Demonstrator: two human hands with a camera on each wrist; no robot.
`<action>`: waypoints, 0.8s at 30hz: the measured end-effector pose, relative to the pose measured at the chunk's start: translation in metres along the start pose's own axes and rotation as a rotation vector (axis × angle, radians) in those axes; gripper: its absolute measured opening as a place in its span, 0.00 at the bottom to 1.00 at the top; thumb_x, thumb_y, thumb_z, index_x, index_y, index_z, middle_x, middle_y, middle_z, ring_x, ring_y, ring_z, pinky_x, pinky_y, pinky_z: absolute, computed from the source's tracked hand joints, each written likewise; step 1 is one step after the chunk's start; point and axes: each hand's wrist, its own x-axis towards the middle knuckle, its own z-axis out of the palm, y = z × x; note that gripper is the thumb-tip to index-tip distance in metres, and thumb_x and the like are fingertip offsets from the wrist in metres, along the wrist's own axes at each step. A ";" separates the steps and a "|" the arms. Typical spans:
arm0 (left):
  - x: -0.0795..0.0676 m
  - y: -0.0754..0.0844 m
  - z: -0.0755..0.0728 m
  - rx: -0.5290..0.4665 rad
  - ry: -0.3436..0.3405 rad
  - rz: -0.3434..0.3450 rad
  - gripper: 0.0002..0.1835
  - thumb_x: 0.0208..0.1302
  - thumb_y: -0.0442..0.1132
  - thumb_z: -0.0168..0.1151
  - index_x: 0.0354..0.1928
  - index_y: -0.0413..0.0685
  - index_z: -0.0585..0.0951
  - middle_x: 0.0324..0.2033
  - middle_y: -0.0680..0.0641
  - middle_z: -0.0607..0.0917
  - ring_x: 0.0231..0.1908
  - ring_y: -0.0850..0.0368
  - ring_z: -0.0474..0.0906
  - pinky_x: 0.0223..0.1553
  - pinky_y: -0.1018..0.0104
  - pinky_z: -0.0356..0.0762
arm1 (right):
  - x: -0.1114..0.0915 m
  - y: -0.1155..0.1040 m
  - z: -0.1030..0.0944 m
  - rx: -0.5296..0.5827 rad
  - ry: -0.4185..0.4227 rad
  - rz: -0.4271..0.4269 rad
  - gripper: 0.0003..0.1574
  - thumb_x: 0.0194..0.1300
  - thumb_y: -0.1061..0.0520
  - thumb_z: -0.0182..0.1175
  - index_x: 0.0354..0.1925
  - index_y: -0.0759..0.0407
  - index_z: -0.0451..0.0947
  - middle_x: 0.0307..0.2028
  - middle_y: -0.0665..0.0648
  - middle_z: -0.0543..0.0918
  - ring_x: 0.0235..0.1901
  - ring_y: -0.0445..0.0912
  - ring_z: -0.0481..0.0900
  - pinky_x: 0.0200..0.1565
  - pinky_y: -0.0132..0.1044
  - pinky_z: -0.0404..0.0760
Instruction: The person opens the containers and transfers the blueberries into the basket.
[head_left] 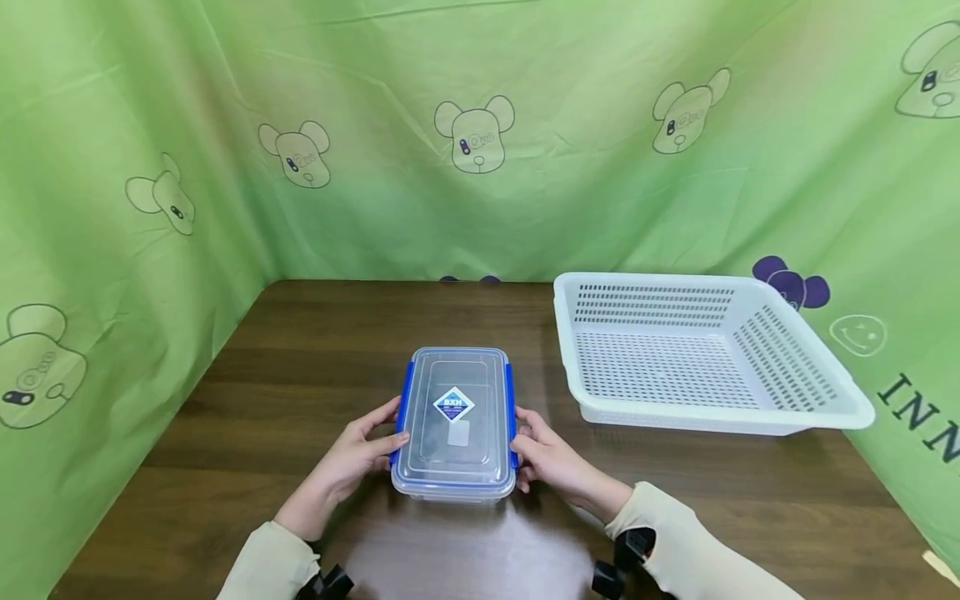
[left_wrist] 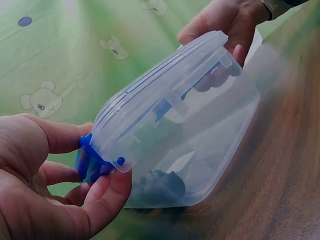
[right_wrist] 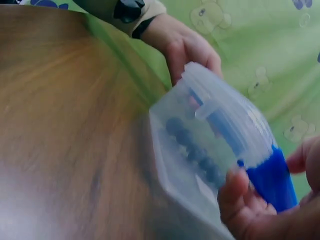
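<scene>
A clear plastic food container (head_left: 465, 475) with a transparent lid (head_left: 480, 375) stands on the wooden table in the head view. A diamond-shaped sticker (head_left: 453, 405) marks the lid. My left hand (head_left: 348, 458) grips the left side, its fingers and thumb around the blue clip (left_wrist: 92, 162) in the left wrist view. On the opposite side my right hand (head_left: 555, 458) holds the other blue clip (right_wrist: 275, 180) between thumb and fingers. Through the container's wall, dark rounded things (right_wrist: 187, 142) show inside; their kind is unclear.
A white perforated plastic basket (head_left: 720, 421) stands at the right back of the table (head_left: 300, 358). Green cloth (head_left: 375, 225) printed with bear faces hangs behind and along both sides.
</scene>
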 end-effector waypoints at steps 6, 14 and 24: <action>-0.001 0.003 0.000 0.014 -0.019 0.007 0.38 0.67 0.29 0.61 0.75 0.33 0.55 0.58 0.33 0.64 0.33 0.55 0.82 0.34 0.65 0.84 | 0.001 -0.003 0.015 -0.162 0.094 -0.037 0.43 0.66 0.66 0.42 0.73 0.75 0.38 0.39 0.64 0.76 0.16 0.45 0.67 0.17 0.32 0.68; 0.001 0.004 0.002 0.046 -0.036 0.003 0.38 0.67 0.29 0.61 0.75 0.33 0.56 0.57 0.32 0.65 0.35 0.53 0.83 0.37 0.60 0.85 | 0.001 -0.008 0.014 -0.325 0.057 -0.111 0.40 0.67 0.67 0.40 0.74 0.71 0.41 0.25 0.58 0.77 0.12 0.47 0.69 0.13 0.43 0.74; -0.002 0.006 0.002 0.068 -0.041 0.001 0.39 0.67 0.29 0.62 0.75 0.32 0.55 0.57 0.31 0.65 0.35 0.53 0.83 0.36 0.61 0.85 | 0.004 -0.013 0.015 -0.378 0.019 -0.093 0.38 0.63 0.68 0.42 0.69 0.74 0.44 0.23 0.58 0.77 0.11 0.46 0.71 0.13 0.56 0.77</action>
